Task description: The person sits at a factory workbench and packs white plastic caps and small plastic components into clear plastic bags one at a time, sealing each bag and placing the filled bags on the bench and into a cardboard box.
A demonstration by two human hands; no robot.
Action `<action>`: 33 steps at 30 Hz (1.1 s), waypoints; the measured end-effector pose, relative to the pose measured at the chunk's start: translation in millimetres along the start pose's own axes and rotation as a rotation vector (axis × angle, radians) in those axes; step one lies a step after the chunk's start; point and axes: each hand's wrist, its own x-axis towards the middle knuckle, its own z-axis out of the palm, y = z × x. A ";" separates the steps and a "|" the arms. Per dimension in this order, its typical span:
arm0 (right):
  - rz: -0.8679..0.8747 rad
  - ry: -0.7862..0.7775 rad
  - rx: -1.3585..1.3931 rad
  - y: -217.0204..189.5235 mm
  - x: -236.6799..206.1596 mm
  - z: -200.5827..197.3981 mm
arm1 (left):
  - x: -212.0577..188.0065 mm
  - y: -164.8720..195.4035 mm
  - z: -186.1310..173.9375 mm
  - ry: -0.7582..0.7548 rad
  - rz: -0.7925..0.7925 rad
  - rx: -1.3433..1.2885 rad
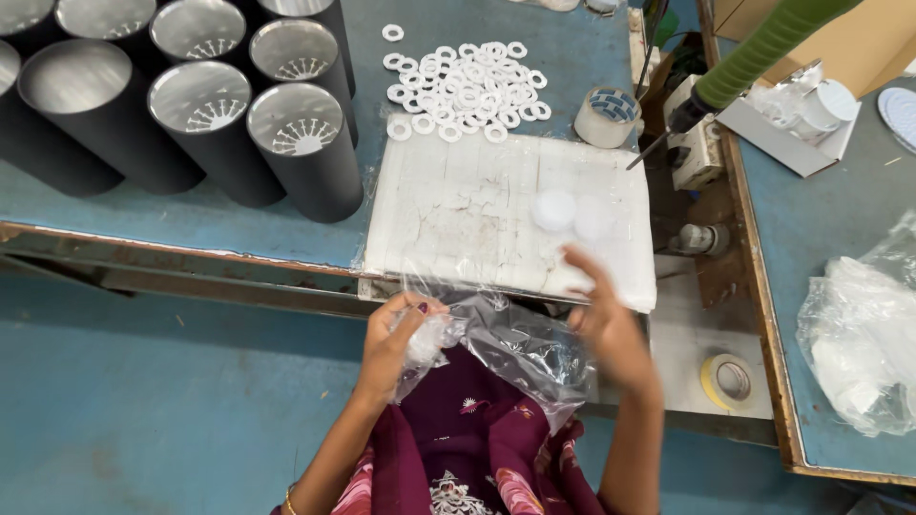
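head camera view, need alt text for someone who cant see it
Seen from above, a person's left hand grips a crumpled clear plastic bag in their lap while the right hand hovers open beside it. Ahead, a blue table carries a white foam board, a pile of white rings and black cylinders.

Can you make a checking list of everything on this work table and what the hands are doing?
Surface: blue worktable, worn edge; white foam board on it.
Job's things: crinkly clear plastic bag; two round white discs on the board.
Clutter: pile of white rings, black tubes, tape rolls.
Hands: left hand pinches the bag; right hand open beside it.
Cables: dark cord, partly hidden.
Surroundings: second table, green hose.
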 end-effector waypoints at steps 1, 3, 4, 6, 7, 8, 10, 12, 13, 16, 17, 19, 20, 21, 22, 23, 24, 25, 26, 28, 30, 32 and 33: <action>-0.115 -0.098 -0.050 -1.7 -6.2 12.2 | 8.4 -2.7 5.0 -0.037 0.044 0.013; -0.237 -0.219 -0.113 -0.6 -12.1 39.1 | 20.4 -8.9 15.7 -0.123 0.108 0.079; -0.246 -0.244 -0.127 0.7 -13.6 50.5 | 24.7 -12.5 22.5 -0.169 0.130 0.130; -0.241 -0.253 -0.095 4.5 -13.2 61.1 | 32.5 -19.4 34.0 -0.227 0.122 0.175; -0.227 -0.237 -0.049 6.3 -14.2 63.2 | 34.8 -22.6 39.8 -0.237 0.092 0.168; -0.214 -0.221 -0.005 8.2 -15.2 62.9 | 36.4 -25.5 45.5 -0.247 0.064 0.160; -0.149 -0.203 -0.033 11.8 -19.4 59.2 | 36.4 -30.6 56.6 -0.258 0.073 0.192; -0.048 -0.185 -0.013 15.8 -23.3 53.9 | 34.8 -31.6 62.4 -0.260 0.089 0.215; 0.020 -0.176 0.021 18.1 -24.3 49.8 | 33.7 -31.5 64.5 -0.259 0.099 0.222; 0.086 -0.165 0.273 24.1 -28.2 40.8 | 29.1 -31.8 69.0 -0.184 0.144 0.236; 0.084 -0.165 0.383 25.2 -31.1 39.9 | 27.0 -32.8 71.0 -0.147 0.161 0.240; 0.012 -0.161 0.377 25.8 -38.4 44.3 | 25.1 -37.0 77.8 -0.035 0.226 0.260; -0.024 -0.158 0.374 25.5 -42.1 49.0 | 24.5 -39.4 81.7 0.020 0.258 0.271; -0.060 -0.146 0.309 24.7 -45.5 54.0 | 22.5 -42.3 86.0 0.032 0.309 0.329; -0.094 -0.133 0.242 23.7 -48.9 59.7 | 19.7 -45.3 90.8 0.042 0.359 0.386; -0.129 -0.121 0.174 22.7 -51.2 64.0 | 16.8 -47.9 94.9 0.052 0.409 0.442; -0.100 -0.100 0.212 22.1 -52.1 67.9 | 13.5 -49.4 97.5 0.044 0.384 0.496; -0.072 -0.079 0.251 22.3 -52.0 71.0 | 10.3 -50.4 99.1 0.036 0.358 0.551; -0.044 -0.059 0.290 23.1 -51.6 72.4 | 7.4 -50.8 99.2 0.029 0.334 0.607; 0.058 0.014 0.398 27.5 -47.3 68.5 | 4.8 -49.5 94.2 -0.167 0.234 0.461; 0.129 0.061 0.503 34.3 -46.8 59.4 | 4.3 -49.7 87.4 -0.265 0.139 0.262; 0.166 0.085 0.609 41.9 -50.9 46.9 | 8.6 -51.7 80.4 -0.271 0.053 0.017; 0.147 0.072 0.788 46.3 -51.1 42.7 | 12.3 -52.3 75.5 -0.206 0.059 0.067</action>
